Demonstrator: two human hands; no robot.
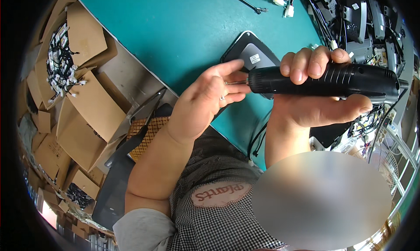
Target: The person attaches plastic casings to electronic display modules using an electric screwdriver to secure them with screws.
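My right hand [321,89] is wrapped around a black electric screwdriver [323,81], held level above the table with its bit pointing left. The thin metal bit [236,82] ends at the fingers of my left hand [208,95]. That hand is partly closed around the bit's tip, its index finger stretched along the top. A tiny silvery piece [222,98] shows at its lower fingers, too small to tell. Under the screwdriver, a dark rounded-corner device housing [249,50] with a grey panel and white label lies on the table, partly hidden by my hands.
The teal table [148,28] carries black cables with white connectors [288,10] at the far side. Black housings [354,23] and wires pile up at the right. Cardboard boxes [87,106] stand left, one full of cable connectors [61,63]. A dark chair [116,181] is near my left arm.
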